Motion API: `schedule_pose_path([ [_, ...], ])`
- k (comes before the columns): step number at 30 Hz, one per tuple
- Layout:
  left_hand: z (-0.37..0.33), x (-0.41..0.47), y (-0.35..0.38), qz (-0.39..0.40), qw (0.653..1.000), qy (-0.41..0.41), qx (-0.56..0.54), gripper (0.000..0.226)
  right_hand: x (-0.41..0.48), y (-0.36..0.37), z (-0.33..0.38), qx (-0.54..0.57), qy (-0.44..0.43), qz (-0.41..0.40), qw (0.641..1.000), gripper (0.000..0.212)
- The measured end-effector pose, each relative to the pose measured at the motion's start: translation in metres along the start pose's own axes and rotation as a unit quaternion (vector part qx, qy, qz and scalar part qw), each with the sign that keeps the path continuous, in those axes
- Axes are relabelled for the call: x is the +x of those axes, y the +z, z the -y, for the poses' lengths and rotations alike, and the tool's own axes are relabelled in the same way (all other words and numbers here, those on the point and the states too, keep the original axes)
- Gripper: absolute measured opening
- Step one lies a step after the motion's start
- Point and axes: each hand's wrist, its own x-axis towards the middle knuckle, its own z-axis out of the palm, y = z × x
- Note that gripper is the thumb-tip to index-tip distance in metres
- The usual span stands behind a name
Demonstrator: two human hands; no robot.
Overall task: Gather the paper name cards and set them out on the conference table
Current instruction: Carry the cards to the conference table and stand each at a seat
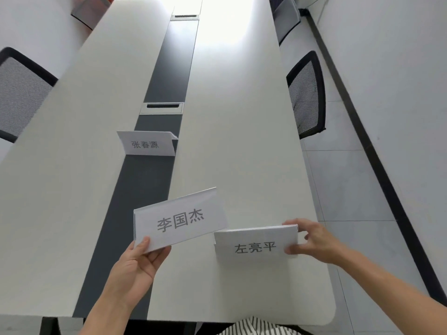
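Observation:
Three white folded paper name cards with printed Chinese characters are in the head view. My left hand [139, 258] pinches the lower left corner of one card [180, 220] and holds it tilted above the white conference table [242, 141]. My right hand [312, 240] grips the right end of a second card [254, 244], which sits on the table near its front right edge. A third card [147, 143] stands by itself farther back, on the table's dark centre strip [154, 180].
Two cable ports [162, 108] [185, 17] lie in the centre strip. Black mesh chairs stand at the left [21, 93] and right [306, 93] sides, and more chairs farther back. A white wall [399, 68] runs close along the right.

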Motion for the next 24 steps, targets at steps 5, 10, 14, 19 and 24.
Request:
schedule_pose_path([
  [5, -0.010, 0.008, -0.001, 0.002, 1.000, 0.003, -0.021, 0.056, -0.006, -0.012, 0.025, 0.134, 0.020, -0.050, 0.989, 0.053],
  [10, -0.011, 0.009, -0.001, 0.005, 0.999, 0.008, -0.031, 0.058, -0.002, -0.012, 0.038, 0.181, 0.053, -0.096, 0.977, 0.063],
  [14, -0.013, -0.003, -0.007, -0.001, 0.999, 0.025, -0.036, 0.054, -0.001, -0.019, 0.046, 0.250, 0.059, -0.078, 0.963, 0.067],
  [19, -0.004, -0.045, -0.018, -0.008, 0.996, 0.069, -0.063, 0.039, 0.002, -0.028, 0.068, 0.325, 0.034, 0.028, 0.945, 0.079],
  [24, 0.024, -0.111, -0.017, -0.040, 0.984, 0.149, -0.094, 0.035, 0.000, -0.045, 0.085, 0.343, -0.030, 0.044, 0.938, 0.093],
])
